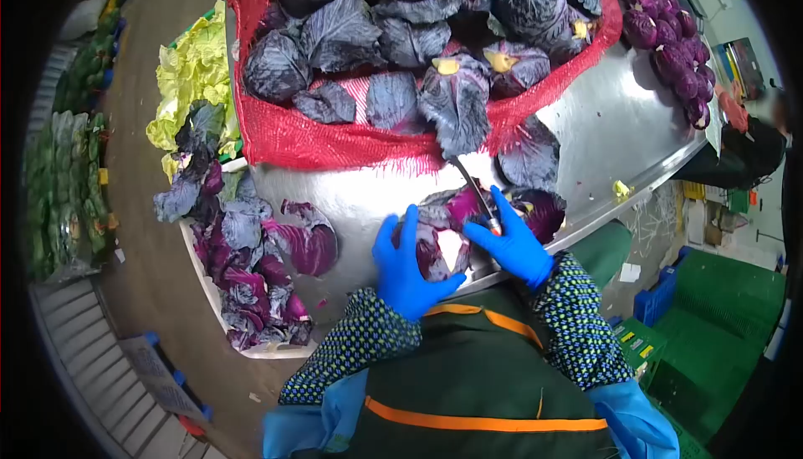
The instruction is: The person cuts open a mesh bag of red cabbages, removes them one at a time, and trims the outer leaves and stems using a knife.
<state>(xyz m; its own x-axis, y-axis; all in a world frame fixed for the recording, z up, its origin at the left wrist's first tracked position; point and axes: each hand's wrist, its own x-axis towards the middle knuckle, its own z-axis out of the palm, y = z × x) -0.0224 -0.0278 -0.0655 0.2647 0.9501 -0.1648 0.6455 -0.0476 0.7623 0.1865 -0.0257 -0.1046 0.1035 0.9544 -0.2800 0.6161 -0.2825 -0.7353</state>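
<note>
Head view: at the near edge of the metal table (pixel 360 200), a partly trimmed red cabbage (pixel 429 256) is being cupped by the left hand (pixel 411 271); just right, a knife (pixel 475 187) is being gripped by the right hand (pixel 517 246).

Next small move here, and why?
I'd probably steady the cabbage with the left hand and peel back a loose outer leaf with the right thumb, knife kept in the right hand. The blade points away from the body, past the cabbage, the left hand already braces its side, and a pale patch faces up between the hands.
</note>
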